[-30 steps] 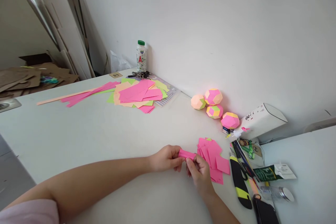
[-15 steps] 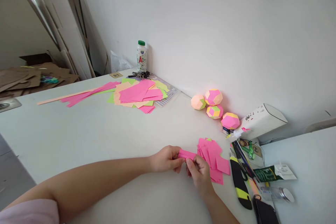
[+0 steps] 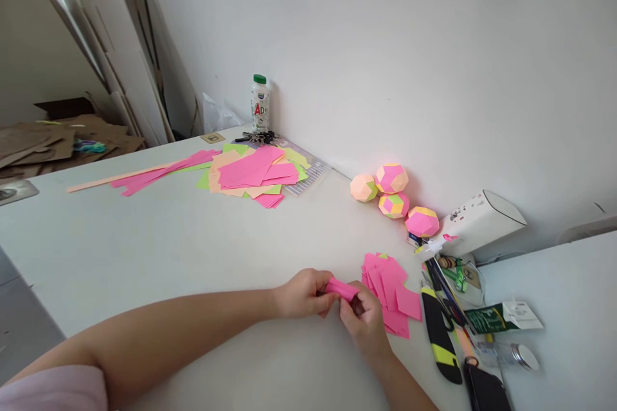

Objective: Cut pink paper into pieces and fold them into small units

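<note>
Both of my hands pinch one small folded pink paper piece (image 3: 341,288) just above the white table (image 3: 159,244). My left hand (image 3: 303,293) grips its left end with closed fingers. My right hand (image 3: 365,321) is curled round its right end. Just right of my hands lies a loose heap of pink folded paper pieces (image 3: 391,289). Beyond them, against the wall, sit several paper polyhedron balls (image 3: 394,191) in pink, yellow and green.
A spread of pink, peach and green paper sheets (image 3: 255,170) and long paper strips (image 3: 144,174) lies at the far left. A small bottle (image 3: 259,104) and keys (image 3: 256,137) stand by the wall. Pens, a black-yellow cutter (image 3: 441,337) and a white box (image 3: 477,223) crowd the right.
The pink piece has tilted, its right end dipping lower as my right hand turned and curled tighter over it. My left hand barely shifted.
</note>
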`<action>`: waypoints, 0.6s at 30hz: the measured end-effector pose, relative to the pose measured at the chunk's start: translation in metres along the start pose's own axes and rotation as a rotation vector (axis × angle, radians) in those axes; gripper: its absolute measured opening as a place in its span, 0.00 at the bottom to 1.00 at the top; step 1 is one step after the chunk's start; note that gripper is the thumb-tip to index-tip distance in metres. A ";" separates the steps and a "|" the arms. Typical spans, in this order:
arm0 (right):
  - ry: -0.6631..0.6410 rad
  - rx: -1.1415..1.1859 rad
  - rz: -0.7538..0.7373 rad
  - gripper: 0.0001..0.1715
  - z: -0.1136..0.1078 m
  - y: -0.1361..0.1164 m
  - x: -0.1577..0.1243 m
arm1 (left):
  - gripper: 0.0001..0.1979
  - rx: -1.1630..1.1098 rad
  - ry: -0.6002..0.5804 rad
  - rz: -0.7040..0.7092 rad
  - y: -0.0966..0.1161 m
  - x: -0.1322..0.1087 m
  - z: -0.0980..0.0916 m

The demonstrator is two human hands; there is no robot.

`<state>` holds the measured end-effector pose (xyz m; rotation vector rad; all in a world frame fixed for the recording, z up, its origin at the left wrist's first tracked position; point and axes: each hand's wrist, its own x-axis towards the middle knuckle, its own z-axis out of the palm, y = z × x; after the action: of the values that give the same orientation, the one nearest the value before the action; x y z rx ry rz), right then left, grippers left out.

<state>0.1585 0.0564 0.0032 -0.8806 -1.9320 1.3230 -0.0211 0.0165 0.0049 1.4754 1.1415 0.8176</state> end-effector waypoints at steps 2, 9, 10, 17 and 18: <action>0.004 -0.019 -0.009 0.03 0.000 -0.002 0.000 | 0.06 0.002 0.000 -0.004 0.001 0.000 0.000; -0.018 0.031 0.002 0.02 0.000 -0.005 0.001 | 0.04 -0.102 -0.035 -0.023 0.003 0.000 -0.001; -0.019 0.050 0.022 0.02 0.000 -0.003 0.000 | 0.05 -0.136 -0.043 -0.028 0.004 0.000 -0.002; -0.058 0.201 0.076 0.03 -0.004 0.003 -0.002 | 0.07 -0.301 -0.084 0.011 0.009 0.002 -0.005; -0.065 0.219 0.075 0.02 -0.004 0.003 -0.002 | 0.07 -0.308 -0.083 0.015 0.008 0.002 -0.005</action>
<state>0.1634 0.0580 0.0013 -0.8160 -1.7749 1.5902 -0.0232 0.0201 0.0137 1.2502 0.8988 0.8911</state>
